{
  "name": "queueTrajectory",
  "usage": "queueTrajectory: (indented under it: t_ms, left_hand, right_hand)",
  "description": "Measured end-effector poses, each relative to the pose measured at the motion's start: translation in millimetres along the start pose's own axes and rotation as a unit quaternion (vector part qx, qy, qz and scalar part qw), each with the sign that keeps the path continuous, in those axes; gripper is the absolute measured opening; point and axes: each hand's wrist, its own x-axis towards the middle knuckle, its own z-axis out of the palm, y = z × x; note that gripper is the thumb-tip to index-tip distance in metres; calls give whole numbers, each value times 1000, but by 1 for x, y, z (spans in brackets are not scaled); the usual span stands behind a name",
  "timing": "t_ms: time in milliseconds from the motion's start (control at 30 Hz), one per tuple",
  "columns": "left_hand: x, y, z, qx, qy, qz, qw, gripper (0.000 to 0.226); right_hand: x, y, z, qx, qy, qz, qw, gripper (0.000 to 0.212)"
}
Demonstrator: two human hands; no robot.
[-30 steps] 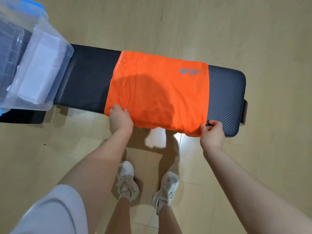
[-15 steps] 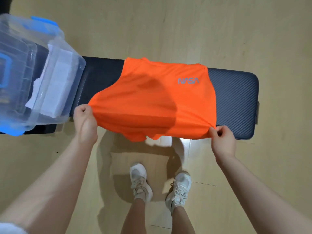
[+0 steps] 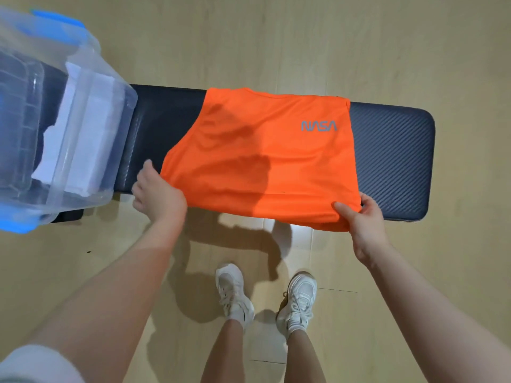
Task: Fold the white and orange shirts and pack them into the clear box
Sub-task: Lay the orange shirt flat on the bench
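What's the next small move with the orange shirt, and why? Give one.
Probably carry the near edge up and over to the far edge, folding the orange shirt in half. Both hands, left hand and right hand, grip its near corners, it still spans the dark bench, and looks too wide for the clear box, where the white shirt already lies.

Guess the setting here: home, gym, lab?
Probably a room at home, maybe a workout corner. A padded black bench serves as the folding surface for the orange shirt, it stands on light wood-look flooring, and a clear box with blue latches sits on one end.
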Motion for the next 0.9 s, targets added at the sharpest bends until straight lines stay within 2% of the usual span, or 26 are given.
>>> queueTrajectory:
  t_ms: [67, 133, 167, 233, 333, 433, 533, 600, 667, 733, 767, 800, 900]
  left_hand:
    - [-18, 6, 10, 42, -8, 167, 985, 62]
    - [-42, 16, 30, 58, -106, 339, 933, 54]
    - [-55, 23, 42, 73, -163, 383, 906, 50]
    - [-74, 35, 62, 114, -224, 382, 889, 50]
    - [-84, 46, 75, 130, -214, 326, 912, 55]
    - [-82, 46, 72, 127, -225, 323, 911, 58]
    - [-79, 44, 68, 141, -242, 337, 899, 66]
    - [-79, 44, 69, 156, -240, 341, 895, 74]
    - [-80, 45, 70, 162, -233, 337, 898, 80]
    - [-81, 45, 72, 168, -226, 339, 898, 85]
    - [-81, 44, 73, 172, -223, 341, 897, 88]
    - [-81, 44, 73, 179, -221, 345, 894, 91]
    - [-79, 40, 76, 222, -201, 362, 883, 98]
  right_hand:
    - [-3, -6, 0, 1, -10, 11, 1000, 23]
    - [-3, -9, -1, 6, -28, 21, 999, 17]
    - [-2, -9, -4, 18, -46, 29, 998, 18]
    - [1, -8, -9, 53, -88, 55, 993, 21]
    - [7, -17, -20, 74, -115, 94, 986, 24]
    - [12, -28, -35, 99, -130, 124, 979, 24]
    - [15, -35, -52, 61, -127, 128, 982, 20]
    - [15, -37, -62, -24, -116, 76, 990, 13]
    - [16, -36, -72, -200, -68, -60, 976, 6]
    - [21, -32, -78, -360, 1, -182, 915, 8]
    - [23, -29, -79, -400, 33, -206, 893, 11]
    - [25, -25, -79, -405, 67, -209, 888, 10]
    - [27, -6, -80, -375, 143, -172, 900, 9]
